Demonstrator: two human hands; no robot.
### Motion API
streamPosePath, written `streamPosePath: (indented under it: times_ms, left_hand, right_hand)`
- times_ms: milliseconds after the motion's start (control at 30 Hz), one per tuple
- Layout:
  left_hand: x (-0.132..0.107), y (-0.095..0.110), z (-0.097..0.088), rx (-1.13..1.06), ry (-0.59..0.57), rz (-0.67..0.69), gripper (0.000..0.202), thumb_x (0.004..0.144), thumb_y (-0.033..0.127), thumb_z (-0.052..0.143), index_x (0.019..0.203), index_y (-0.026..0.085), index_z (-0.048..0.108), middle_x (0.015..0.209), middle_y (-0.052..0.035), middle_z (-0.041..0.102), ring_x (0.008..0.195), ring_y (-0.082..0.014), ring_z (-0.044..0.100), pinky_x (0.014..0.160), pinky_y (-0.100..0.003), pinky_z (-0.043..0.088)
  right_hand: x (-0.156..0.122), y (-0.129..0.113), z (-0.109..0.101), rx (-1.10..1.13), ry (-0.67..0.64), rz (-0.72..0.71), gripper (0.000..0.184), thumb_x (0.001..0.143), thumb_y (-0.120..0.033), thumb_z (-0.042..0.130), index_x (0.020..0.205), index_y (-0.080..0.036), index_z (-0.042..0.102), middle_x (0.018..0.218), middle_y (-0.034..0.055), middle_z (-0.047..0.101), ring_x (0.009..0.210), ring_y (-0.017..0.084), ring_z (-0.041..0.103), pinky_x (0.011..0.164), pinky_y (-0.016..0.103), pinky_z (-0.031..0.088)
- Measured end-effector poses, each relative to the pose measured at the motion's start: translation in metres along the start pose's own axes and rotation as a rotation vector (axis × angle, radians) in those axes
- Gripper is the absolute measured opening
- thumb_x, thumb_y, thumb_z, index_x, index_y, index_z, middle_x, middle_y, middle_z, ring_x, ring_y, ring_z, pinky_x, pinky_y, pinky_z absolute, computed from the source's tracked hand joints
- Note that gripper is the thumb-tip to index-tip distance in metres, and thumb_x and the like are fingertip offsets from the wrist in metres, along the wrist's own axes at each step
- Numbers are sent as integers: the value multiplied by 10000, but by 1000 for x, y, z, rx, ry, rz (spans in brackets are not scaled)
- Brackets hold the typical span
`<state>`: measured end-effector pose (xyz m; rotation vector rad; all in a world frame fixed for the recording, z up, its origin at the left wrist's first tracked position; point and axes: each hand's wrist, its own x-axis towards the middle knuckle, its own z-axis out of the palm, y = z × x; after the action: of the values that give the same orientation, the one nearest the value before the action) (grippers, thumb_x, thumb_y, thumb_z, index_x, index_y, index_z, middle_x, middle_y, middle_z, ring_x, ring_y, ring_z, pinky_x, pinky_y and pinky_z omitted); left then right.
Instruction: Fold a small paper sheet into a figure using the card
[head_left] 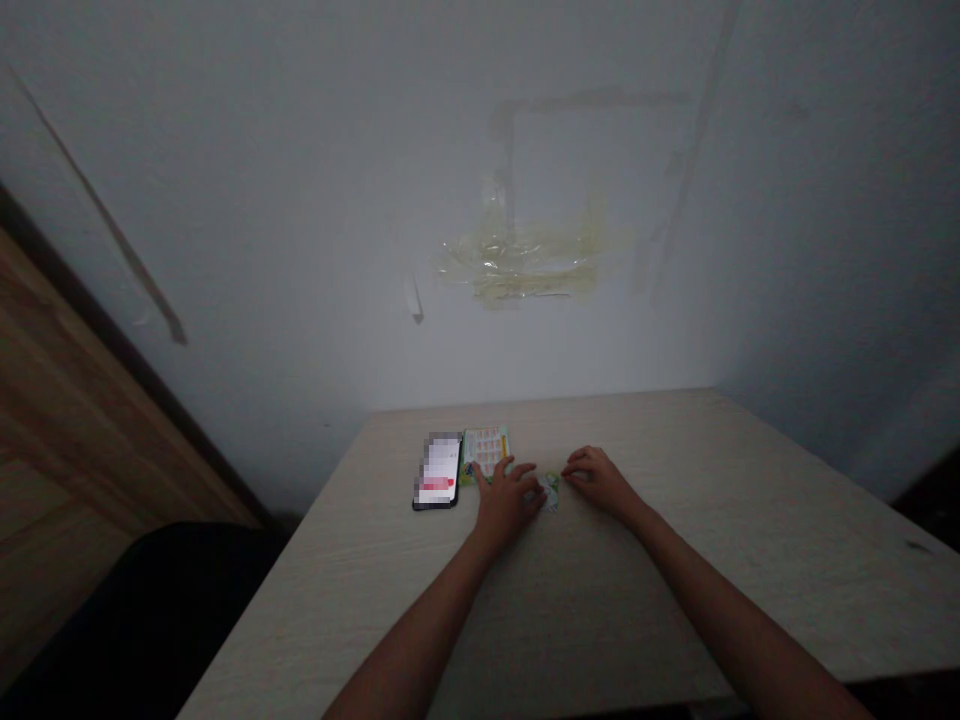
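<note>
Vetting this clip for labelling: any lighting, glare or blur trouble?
Head view: dim overall, lower-left corner nearly black; glints on the wall tape; phone screen brightest, partly pixelated. Also head view: table shaded at lower middle; left hand's fingers dim yet distinct; card print too small to read.

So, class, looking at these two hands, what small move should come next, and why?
Probably the right hand should pinch the right edge of the small printed sheet: that hand is close beside it, while the left hand reaches over the opposite side.
</note>
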<state>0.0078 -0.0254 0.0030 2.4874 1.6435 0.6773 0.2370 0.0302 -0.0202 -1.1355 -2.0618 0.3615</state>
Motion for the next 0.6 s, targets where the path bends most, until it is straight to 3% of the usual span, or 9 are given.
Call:
streamPosePath:
  times_ms: [233,600]
  left_hand:
    - [1,-1,1,11,-8,-23,168,843,413,656,1002,363,681,1376,42,568,1379,-326,323,1032,-812,-29]
    - [3,-6,7,23,7,-14,115,834,437,670,925,383,715,1391,76,552,1384,-336,304,1008,-826,-54]
  right_hand:
    - [-3,-4,0,-31,-49,-107,106,808,-259,689,856,-289,779,1028,64,639,1028,225,557,957,402,444]
    - [-4,-9,0,-108,-66,-205,154,831,-202,640,914,-257,757,1067,80,612,1040,222,543,925,394,453]
